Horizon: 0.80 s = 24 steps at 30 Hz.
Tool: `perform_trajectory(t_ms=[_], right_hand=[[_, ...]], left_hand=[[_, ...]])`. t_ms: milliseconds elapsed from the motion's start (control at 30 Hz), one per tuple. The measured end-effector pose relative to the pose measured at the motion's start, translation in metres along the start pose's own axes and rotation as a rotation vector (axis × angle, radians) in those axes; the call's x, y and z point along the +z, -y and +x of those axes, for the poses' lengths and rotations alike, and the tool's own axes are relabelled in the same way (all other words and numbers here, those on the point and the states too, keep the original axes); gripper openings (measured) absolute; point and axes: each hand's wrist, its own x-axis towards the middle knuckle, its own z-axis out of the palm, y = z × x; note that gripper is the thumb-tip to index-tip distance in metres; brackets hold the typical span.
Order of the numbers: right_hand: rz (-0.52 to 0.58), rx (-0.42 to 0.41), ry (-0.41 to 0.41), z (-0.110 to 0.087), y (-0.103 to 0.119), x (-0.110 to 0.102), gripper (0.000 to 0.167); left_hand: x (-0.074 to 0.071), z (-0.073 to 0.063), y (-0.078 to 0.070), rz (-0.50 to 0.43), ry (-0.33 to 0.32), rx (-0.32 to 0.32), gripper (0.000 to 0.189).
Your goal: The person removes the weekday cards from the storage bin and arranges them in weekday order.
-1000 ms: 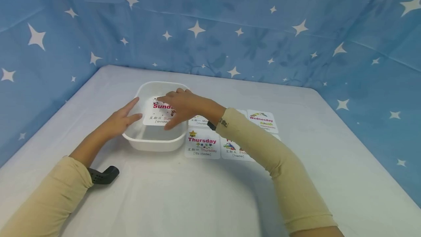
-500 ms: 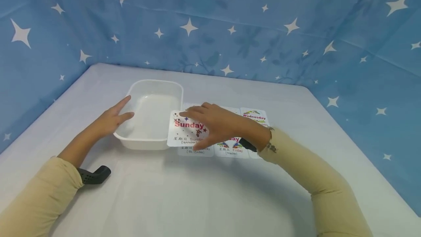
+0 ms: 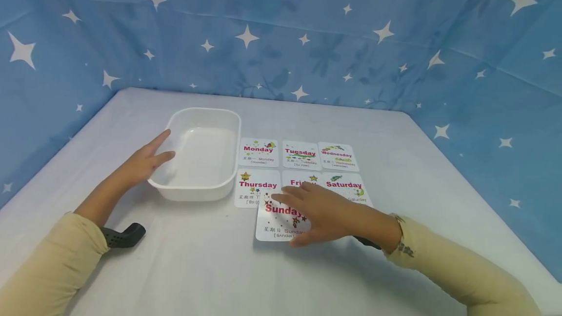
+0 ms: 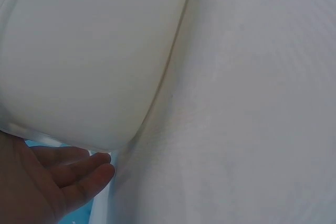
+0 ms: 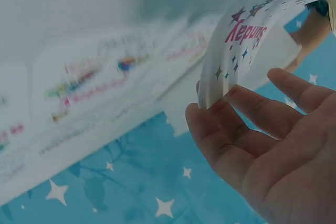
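My right hand (image 3: 327, 211) grips a white flash card marked "Sunday" (image 3: 276, 221) by its edges, between thumb and fingers. Above the table, this card overlaps the "Thursday" card (image 3: 246, 191) and "Friday" card (image 3: 291, 175) in the head view. In the right wrist view the Sunday card (image 5: 236, 51) bows over the fingers of my right hand (image 5: 273, 140). My left hand (image 3: 139, 164) holds the left rim of a white plastic tub (image 3: 193, 193), thumb and forefinger at the rim. The left wrist view shows other fingers (image 4: 79, 177) against the tub's outside (image 4: 89, 66).
The "Monday" (image 3: 259, 153), "Tuesday" (image 3: 301, 155) and "Wednesday" (image 3: 338, 157) cards lie in the back row, right of the tub. The "Saturday" card (image 3: 344, 189) is partly behind my right hand. A blue starry curtain (image 3: 272, 28) surrounds the white table (image 3: 184, 262).
My right hand has lifted the Sunday card out of the tub and carried it right and toward me, over the front row of cards. My left hand stays at the tub.
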Motion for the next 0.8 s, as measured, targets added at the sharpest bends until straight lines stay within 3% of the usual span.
perform_trajectory(t_ms=[200,800], right_hand=[[0.020,-0.019,0.014,-0.010,0.003,0.018,0.084],[-0.025,-0.036,0.087,-0.023,-0.003,0.028,0.077]], left_hand=[[-0.001,-0.001,0.001,-0.003,0.001,-0.001,0.069],[-0.001,0.000,-0.001,0.004,0.009,0.004,0.069]])
